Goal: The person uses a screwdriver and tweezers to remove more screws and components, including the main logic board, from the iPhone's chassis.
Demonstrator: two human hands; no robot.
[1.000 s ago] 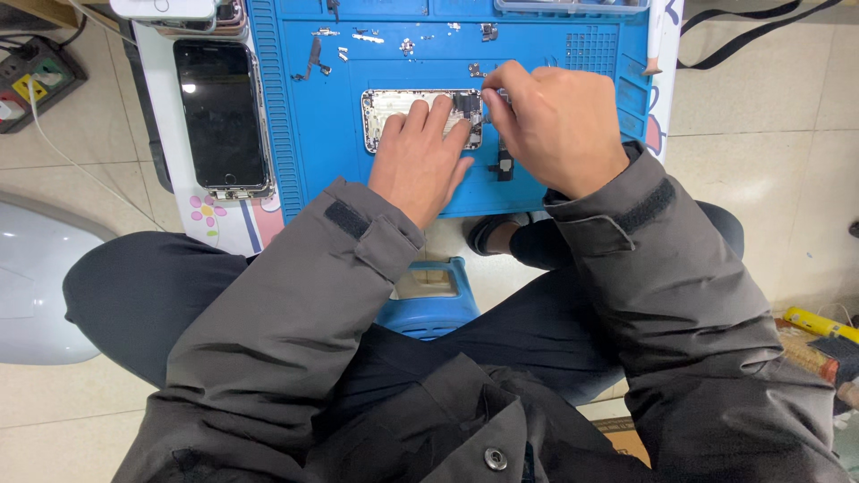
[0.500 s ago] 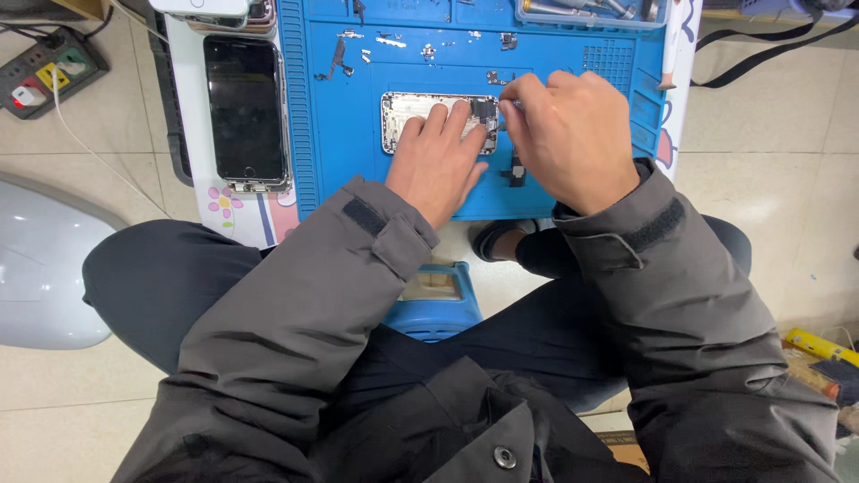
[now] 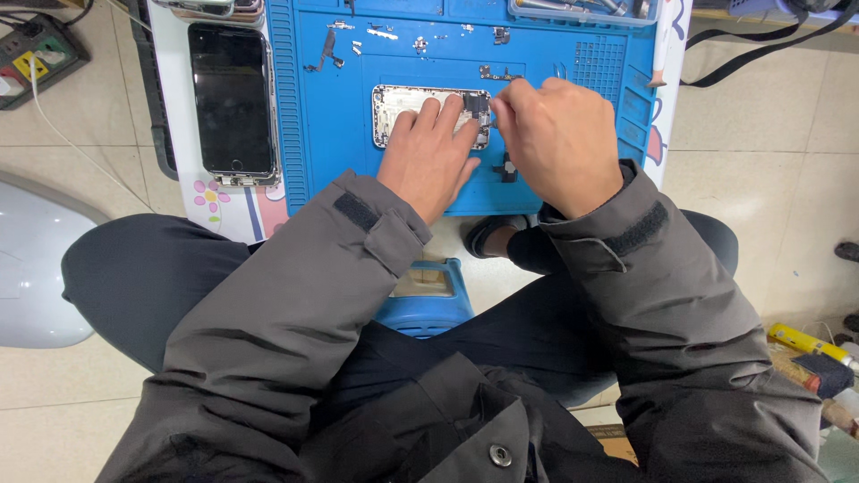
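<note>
A phone repair bench, low to a tiled floor

A blue repair mat [image 3: 573, 179] holds an opened phone chassis [image 3: 403, 112], with loose screws and small parts [image 3: 380, 34] at 12 o'clock, a detached phone screen [image 3: 231, 98] at 10 o'clock and a power strip [image 3: 31, 54] beyond it.

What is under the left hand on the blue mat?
The left hand rests on an opened phone housing lying on the blue mat. The housing's middle is covered.
</note>
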